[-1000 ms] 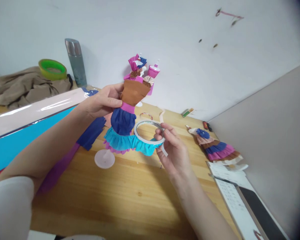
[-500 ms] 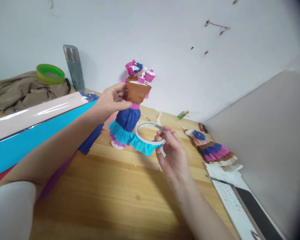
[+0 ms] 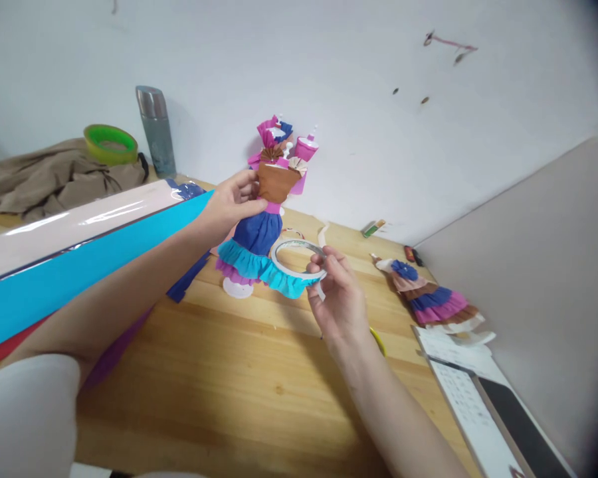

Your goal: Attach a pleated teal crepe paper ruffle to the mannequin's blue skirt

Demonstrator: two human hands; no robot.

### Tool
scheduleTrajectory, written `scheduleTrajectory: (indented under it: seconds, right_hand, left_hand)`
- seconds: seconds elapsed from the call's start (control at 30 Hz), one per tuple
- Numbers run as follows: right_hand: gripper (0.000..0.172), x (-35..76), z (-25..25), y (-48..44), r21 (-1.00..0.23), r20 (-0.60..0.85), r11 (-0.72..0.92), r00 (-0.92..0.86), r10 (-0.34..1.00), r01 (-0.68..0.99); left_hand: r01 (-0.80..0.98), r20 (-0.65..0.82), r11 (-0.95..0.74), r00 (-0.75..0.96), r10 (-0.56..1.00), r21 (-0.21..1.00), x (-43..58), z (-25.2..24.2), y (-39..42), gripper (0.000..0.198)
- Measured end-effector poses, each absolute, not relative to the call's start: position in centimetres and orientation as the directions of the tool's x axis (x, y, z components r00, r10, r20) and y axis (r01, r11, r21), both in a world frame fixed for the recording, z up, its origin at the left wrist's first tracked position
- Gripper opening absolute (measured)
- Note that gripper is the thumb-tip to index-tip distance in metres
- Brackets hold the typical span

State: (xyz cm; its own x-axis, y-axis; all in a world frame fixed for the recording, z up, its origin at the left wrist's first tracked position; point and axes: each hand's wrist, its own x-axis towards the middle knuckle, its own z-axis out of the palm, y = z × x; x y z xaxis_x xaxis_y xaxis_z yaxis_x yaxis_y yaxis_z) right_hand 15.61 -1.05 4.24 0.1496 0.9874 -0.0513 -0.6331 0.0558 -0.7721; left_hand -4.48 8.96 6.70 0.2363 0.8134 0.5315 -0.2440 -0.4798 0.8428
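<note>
My left hand [image 3: 236, 198] grips a small dress form by its brown bodice [image 3: 279, 182]. Below its pink waistband hangs a gathered blue skirt [image 3: 258, 232] over purple ruffles, and a round white base [image 3: 238, 287] shows underneath. A turquoise ruffle strip [image 3: 279, 279] runs along the skirt, its loose end stretched out to the right. My right hand [image 3: 339, 292] is closed on a roll of white double-sided tape [image 3: 284, 265] and the end of that strip. A short tape end [image 3: 320, 292] hangs at its fingers.
More dressed forms [image 3: 306, 147] stand behind. A second ruffled dress [image 3: 428, 299] lies at right beside a white board [image 3: 458, 392]. At left are packaged crepe paper [image 3: 80, 209], a green tape roll [image 3: 110, 143] on brown cloth [image 3: 54, 176] and a flask [image 3: 157, 133].
The view has shifted slightly, moving the background to the right. Both hands keep their holds; the right hand and tape roll sit a little higher. A yellow ring edge now shows beside the right wrist.
</note>
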Motion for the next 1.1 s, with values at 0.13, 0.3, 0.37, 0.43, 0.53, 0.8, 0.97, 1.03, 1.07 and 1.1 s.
scheduleTrajectory:
  seconds: [0.13, 0.3, 0.37, 0.43, 0.53, 0.8, 0.97, 1.03, 1.07, 1.1]
  right_hand:
    - [0.03, 15.6, 3.9, -0.7, -0.772, -0.048, 0.077, 0.179, 0.983, -0.631]
    - [0.03, 16.0, 2.4, 0.5, -0.785, -0.081, 0.08, 0.229, 0.97, -0.615]
    - [0.029, 15.9, 1.9, 1.0, -0.788, -0.089, 0.069, 0.224, 0.97, -0.612]
    - [0.026, 15.8, 1.5, 1.3, -0.785, -0.102, 0.047, 0.203, 0.974, -0.618]
    - [0.022, 15.5, 1.3, 1.5, -0.774, -0.122, 0.024, 0.186, 0.975, -0.632]
    - [0.021, 15.2, 1.2, 1.6, -0.766, -0.115, 0.025, 0.176, 0.978, -0.643]
    - [0.023, 15.0, 1.3, 1.5, -0.774, -0.1, 0.033, 0.173, 0.98, -0.632]
    - [0.022, 15.1, 1.3, 1.5, -0.778, -0.083, 0.049, 0.18, 0.98, -0.627]
    - [0.021, 15.1, 1.4, 1.4, -0.779, -0.079, 0.056, 0.186, 0.979, -0.625]
    - [0.019, 15.1, 1.4, 1.4, -0.78, -0.077, 0.059, 0.189, 0.979, -0.623]
  left_hand:
    - [-0.281, 0.483, -0.418, 0.227, 0.845, 0.864, -4.3, 5.9, 9.2, 0.049]
    - [-0.307, 0.478, -0.407, 0.206, 0.854, 0.86, -4.6, 5.6, 9.4, 0.05]
    - [-0.328, 0.484, -0.406, 0.205, 0.851, 0.853, -4.7, 5.7, 9.5, 0.051]
    - [-0.353, 0.478, -0.39, 0.21, 0.853, 0.851, -4.8, 5.7, 9.6, 0.051]
    - [-0.36, 0.443, -0.347, 0.229, 0.867, 0.866, -5.2, 5.6, 9.7, 0.052]
    - [-0.332, 0.409, -0.314, 0.273, 0.871, 0.89, -5.6, 5.4, 9.7, 0.048]
    - [-0.279, 0.396, -0.309, 0.357, 0.846, 0.909, -5.3, 6.0, 10.1, 0.034]
    - [-0.262, 0.354, -0.268, 0.373, 0.858, 0.927, -5.5, 6.2, 10.0, 0.03]
    - [-0.257, 0.337, -0.252, 0.379, 0.861, 0.933, -5.6, 6.2, 10.0, 0.03]
    - [-0.257, 0.331, -0.246, 0.381, 0.863, 0.935, -5.8, 6.2, 9.9, 0.03]
